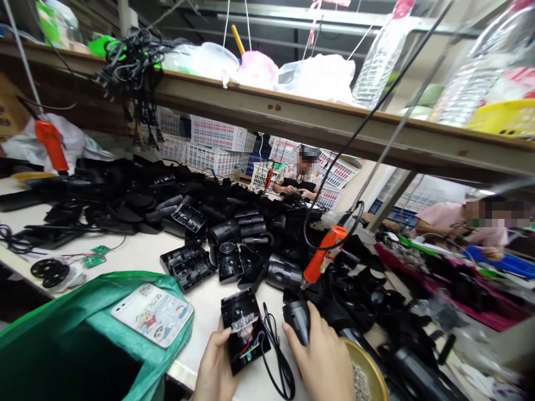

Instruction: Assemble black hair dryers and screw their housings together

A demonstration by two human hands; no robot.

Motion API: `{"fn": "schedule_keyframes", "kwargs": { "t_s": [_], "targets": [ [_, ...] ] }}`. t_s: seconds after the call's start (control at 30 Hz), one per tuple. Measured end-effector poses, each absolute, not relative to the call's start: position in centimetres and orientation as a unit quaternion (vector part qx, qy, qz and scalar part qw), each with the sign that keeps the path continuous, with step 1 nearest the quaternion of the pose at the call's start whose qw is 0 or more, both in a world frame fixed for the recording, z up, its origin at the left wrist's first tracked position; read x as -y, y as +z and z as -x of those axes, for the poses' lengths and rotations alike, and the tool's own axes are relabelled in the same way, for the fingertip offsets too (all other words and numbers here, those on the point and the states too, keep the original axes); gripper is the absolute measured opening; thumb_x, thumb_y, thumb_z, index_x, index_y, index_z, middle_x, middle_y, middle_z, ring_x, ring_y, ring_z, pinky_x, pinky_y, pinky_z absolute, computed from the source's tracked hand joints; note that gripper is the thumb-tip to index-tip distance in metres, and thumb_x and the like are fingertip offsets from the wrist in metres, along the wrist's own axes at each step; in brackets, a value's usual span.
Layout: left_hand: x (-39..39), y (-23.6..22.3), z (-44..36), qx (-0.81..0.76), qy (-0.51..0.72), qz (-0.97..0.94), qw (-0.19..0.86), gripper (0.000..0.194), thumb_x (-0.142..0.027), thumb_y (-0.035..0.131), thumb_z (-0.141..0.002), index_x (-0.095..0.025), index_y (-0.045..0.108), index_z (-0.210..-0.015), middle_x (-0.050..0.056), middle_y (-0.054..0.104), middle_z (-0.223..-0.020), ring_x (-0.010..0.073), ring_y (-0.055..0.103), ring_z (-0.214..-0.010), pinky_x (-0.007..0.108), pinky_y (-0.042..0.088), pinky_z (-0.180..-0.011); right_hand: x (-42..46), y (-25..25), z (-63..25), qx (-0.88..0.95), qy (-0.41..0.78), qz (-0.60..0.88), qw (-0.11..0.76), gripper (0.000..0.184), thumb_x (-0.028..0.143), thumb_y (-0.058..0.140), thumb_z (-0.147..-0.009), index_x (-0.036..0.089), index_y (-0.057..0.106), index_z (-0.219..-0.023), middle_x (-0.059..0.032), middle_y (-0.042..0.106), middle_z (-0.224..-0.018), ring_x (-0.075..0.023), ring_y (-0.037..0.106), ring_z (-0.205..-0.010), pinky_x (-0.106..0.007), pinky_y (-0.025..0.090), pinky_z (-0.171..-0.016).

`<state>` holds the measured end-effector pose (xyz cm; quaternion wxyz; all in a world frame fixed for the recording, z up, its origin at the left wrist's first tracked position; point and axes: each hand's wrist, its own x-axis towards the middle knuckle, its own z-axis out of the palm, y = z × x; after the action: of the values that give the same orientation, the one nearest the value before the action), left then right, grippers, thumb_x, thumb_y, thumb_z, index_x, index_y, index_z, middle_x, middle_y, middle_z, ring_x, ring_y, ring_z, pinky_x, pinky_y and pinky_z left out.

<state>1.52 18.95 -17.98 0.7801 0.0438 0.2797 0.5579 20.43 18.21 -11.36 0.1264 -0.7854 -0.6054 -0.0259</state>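
My left hand (216, 362) grips an open black plastic housing half (244, 340) from its left side. Inside the housing show a clear part, red and blue wires and a small circuit board. A coiled black cable (278, 356) hangs at its right. My right hand (324, 356) is closed round a dark, smooth plastic shell piece (297, 320), a short way from the housing. Just above that piece hangs an orange electric screwdriver (324, 256), tip down. Beside my right hand stands a yellow bowl of small screws (374, 365), partly hidden by it.
Black plastic parts (137, 195) are heaped across the worktable (134, 253). A patterned phone (152, 314) lies on a green sack (90, 301) at the left. Overhead runs a shelf (251, 106) with hanging cables (136, 83). Two people sit beyond; another orange screwdriver (52, 146) hangs left.
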Motion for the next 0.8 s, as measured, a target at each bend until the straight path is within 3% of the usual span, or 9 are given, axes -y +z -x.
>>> {"fn": "schedule_keyframes", "kwargs": {
  "t_s": [0.17, 0.3, 0.43, 0.53, 0.67, 0.8],
  "targets": [
    [-19.0, -17.4, -1.5, -0.276, 0.537, -0.023, 0.797, 0.068, -0.062, 0.051, -0.095, -0.023, 0.053, -0.150, 0.010, 0.067, -0.141, 0.0350, 0.052, -0.139, 0.049, 0.039, -0.114, -16.1, -9.0, -20.7, 0.632, 0.086, 0.685, 0.351, 0.071, 0.065, 0.062, -0.088, 0.033, 0.048, -0.149, -0.0046, 0.066, -0.140, -0.0305, 0.065, -0.125, -0.043, 0.058, -0.099],
    [-18.8, -16.3, -2.1, -0.290, 0.530, -0.049, 0.795, 0.075, -0.068, 0.050, -0.095, -0.023, 0.046, -0.155, 0.012, 0.062, -0.147, 0.0349, 0.049, -0.143, 0.051, 0.035, -0.119, -15.3, -8.4, -17.9, 0.615, 0.068, 0.640, 0.455, 0.070, 0.065, 0.063, -0.089, 0.033, 0.048, -0.149, -0.0059, 0.065, -0.140, -0.0316, 0.065, -0.124, -0.046, 0.054, -0.104],
    [-18.5, -16.1, -3.5, -0.321, 0.609, -0.100, 0.718, 0.087, -0.071, 0.060, -0.089, -0.031, 0.030, -0.160, 0.009, 0.061, -0.148, 0.0304, 0.044, -0.147, 0.045, 0.034, -0.123, -15.6, -9.0, -14.4, 0.634, 0.030, 0.609, 0.477, 0.074, 0.067, 0.065, -0.088, 0.030, 0.048, -0.150, -0.0088, 0.066, -0.138, -0.0343, 0.066, -0.121, -0.048, 0.056, -0.098],
    [-18.2, -16.5, -3.9, -0.352, 0.643, -0.124, 0.668, 0.094, -0.068, 0.072, -0.081, -0.028, 0.034, -0.157, 0.009, 0.067, -0.140, 0.0314, 0.045, -0.146, 0.040, 0.037, -0.121, -16.0, -10.0, -12.8, 0.650, 0.014, 0.594, 0.474, 0.074, 0.068, 0.063, -0.089, 0.029, 0.049, -0.150, -0.0101, 0.065, -0.139, -0.0361, 0.064, -0.123, -0.051, 0.055, -0.098],
    [-17.5, -15.8, -3.2, -0.343, 0.653, -0.157, 0.657, 0.094, -0.068, 0.078, -0.076, -0.027, 0.042, -0.152, 0.012, 0.062, -0.147, 0.0381, 0.049, -0.143, 0.044, 0.042, -0.118, -16.1, -10.8, -12.0, 0.635, 0.045, 0.592, 0.495, 0.068, 0.066, 0.053, -0.096, 0.024, 0.049, -0.151, -0.0127, 0.064, -0.141, -0.0357, 0.062, -0.126, -0.051, 0.054, -0.100],
    [-16.4, -13.5, -2.9, -0.329, 0.634, -0.210, 0.668, 0.097, -0.072, 0.072, -0.079, -0.029, 0.036, -0.158, 0.012, 0.049, -0.158, 0.0392, 0.039, -0.149, 0.049, 0.031, -0.124, -15.6, -10.7, -11.9, 0.619, 0.080, 0.584, 0.519, 0.060, 0.060, 0.051, -0.100, 0.025, 0.051, -0.148, -0.0102, 0.062, -0.143, -0.0323, 0.060, -0.131, -0.047, 0.052, -0.104]
  ]
}}
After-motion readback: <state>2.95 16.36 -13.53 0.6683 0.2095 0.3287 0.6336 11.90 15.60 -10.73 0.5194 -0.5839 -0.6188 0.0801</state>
